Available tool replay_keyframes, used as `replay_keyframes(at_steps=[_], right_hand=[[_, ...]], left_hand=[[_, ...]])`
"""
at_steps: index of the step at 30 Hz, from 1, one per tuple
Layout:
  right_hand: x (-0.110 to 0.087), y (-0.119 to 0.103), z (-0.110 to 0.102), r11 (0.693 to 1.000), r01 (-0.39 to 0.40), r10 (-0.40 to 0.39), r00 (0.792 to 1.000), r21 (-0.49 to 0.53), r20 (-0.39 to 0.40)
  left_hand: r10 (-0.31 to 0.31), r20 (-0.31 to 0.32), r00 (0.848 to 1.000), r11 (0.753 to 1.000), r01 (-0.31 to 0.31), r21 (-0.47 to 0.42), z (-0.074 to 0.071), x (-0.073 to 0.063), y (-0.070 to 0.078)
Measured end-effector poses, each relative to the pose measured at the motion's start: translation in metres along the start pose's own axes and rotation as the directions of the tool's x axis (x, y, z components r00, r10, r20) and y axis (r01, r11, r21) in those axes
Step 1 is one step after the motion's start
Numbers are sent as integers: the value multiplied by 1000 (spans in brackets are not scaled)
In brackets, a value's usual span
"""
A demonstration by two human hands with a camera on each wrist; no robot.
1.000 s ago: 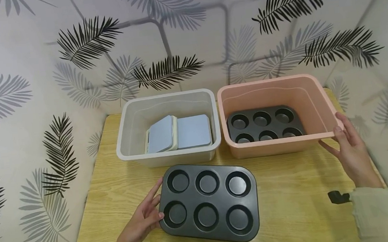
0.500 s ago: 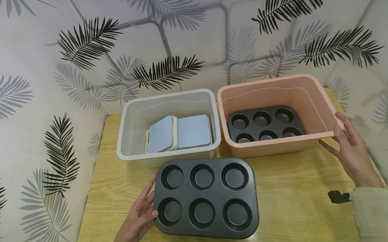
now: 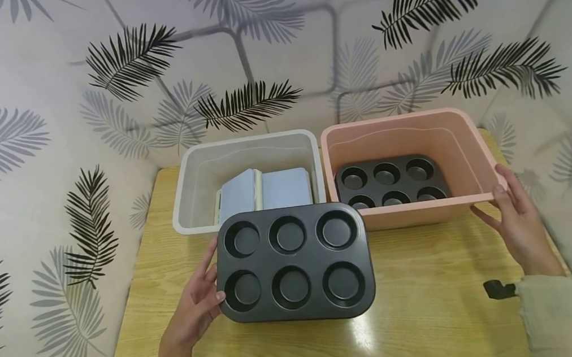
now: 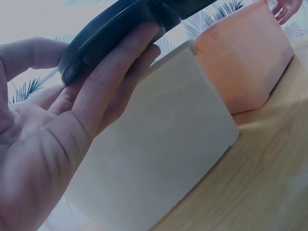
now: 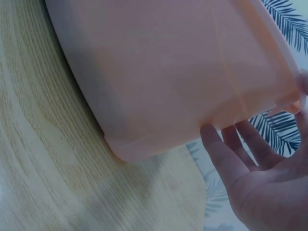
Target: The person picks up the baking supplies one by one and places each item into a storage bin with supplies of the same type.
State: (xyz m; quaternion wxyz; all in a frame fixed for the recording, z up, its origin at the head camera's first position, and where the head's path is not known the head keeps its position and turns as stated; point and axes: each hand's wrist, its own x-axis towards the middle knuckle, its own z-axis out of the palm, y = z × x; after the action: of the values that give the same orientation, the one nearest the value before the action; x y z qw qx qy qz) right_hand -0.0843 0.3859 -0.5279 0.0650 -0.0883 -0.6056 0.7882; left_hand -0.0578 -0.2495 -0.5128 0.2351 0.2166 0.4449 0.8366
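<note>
My left hand (image 3: 190,311) pinches the left edge of a dark muffin tin (image 3: 281,255), thumb on top and fingers beneath. The tin is raised off the table, its cups facing up, and overlaps the front rim of the white bin (image 3: 181,210) in the head view. In the left wrist view, the underside of the tin (image 4: 115,36) rests on the fingers. My right hand (image 3: 522,226) grips the front right corner of the pink bin (image 3: 467,151), thumb at the rim; fingertips touch its outer wall (image 5: 159,72) in the right wrist view.
Inside the pink bin lies a second muffin tin (image 3: 403,171). The white bin holds light-blue and cream flat, box-like items (image 3: 287,187), partly hidden by the raised tin. Both bins stand side by side on a wooden table (image 3: 419,303), before a leaf-patterned cloth backdrop (image 3: 304,41).
My left hand has lifted the muffin tin up and forward, slightly left, toward the white bin, and levelled its slant. The right hand stays on the pink bin's corner.
</note>
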Motion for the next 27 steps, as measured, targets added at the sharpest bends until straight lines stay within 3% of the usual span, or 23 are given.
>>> replay_keyframes(at_steps=[9,27], right_hand=[[0,2,-2,999,-2,1,1000,47,19],[1,1,-1,1000,2,-2,1000,25,13]], left_hand=[[18,-16,1000,1000,-18,19,4,19,8],[23,-35,999,998,-21,60,17,68,16]])
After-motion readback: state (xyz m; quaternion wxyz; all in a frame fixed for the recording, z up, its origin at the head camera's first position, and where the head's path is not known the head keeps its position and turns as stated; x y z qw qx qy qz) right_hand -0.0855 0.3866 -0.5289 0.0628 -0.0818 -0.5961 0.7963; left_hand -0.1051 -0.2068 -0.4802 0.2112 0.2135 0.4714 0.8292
